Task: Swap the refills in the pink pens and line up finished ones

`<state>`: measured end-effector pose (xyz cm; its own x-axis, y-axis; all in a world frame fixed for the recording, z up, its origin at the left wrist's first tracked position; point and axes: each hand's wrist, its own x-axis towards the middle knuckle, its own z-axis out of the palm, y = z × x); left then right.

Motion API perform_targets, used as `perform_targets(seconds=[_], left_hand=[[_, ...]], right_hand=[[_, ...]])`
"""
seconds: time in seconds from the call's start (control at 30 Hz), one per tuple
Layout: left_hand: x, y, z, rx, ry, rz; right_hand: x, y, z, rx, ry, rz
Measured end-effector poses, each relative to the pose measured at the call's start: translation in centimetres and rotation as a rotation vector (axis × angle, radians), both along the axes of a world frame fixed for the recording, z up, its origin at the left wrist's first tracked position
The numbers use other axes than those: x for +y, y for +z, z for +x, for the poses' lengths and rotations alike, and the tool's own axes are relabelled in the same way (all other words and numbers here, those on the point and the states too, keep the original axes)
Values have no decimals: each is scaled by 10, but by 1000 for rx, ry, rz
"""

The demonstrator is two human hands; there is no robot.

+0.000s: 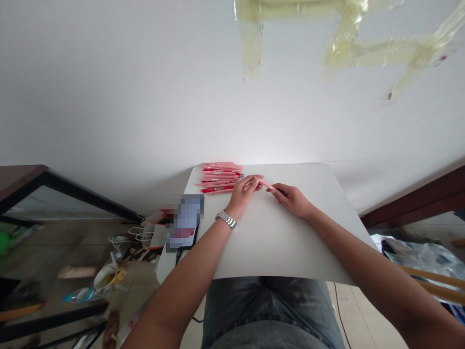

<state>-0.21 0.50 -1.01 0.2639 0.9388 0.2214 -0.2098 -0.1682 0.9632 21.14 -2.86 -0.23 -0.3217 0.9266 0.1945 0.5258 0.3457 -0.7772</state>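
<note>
A pink pen [266, 184] is held between my two hands above the white table. My left hand [249, 186], with a metal watch on the wrist, has its fingers closed round the pen's upper left end. At the lower right end, my right hand [290, 198] pinches the pen between thumb and fingers; a dark part shows by these fingertips, too small to make out. Just left of my left hand lies a pile of pink and red pens [220, 177], roughly parallel, partly covered by that hand.
On the left edge of the white table [276, 247] lies a phone [187, 220] with a blurred screen and a cable. The wall [145, 97] rises behind, with yellowed tape [345, 48]. A cup [105, 275] and a bottle [83, 294] are on the floor at left.
</note>
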Motion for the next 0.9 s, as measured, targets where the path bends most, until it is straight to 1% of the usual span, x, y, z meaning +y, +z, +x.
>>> perform_targets(seconds=[0.47,0.63,0.9], left_hand=[[0,0,-1,-5,-1,-7],[0,0,0,-15,12,-16],[3,-4,0,-73,0,-54]], right_hand=[[-2,4,-1,14,3,-6],[-1,-1,1,51,3,-11],[1,-1,1,29,-51,29]])
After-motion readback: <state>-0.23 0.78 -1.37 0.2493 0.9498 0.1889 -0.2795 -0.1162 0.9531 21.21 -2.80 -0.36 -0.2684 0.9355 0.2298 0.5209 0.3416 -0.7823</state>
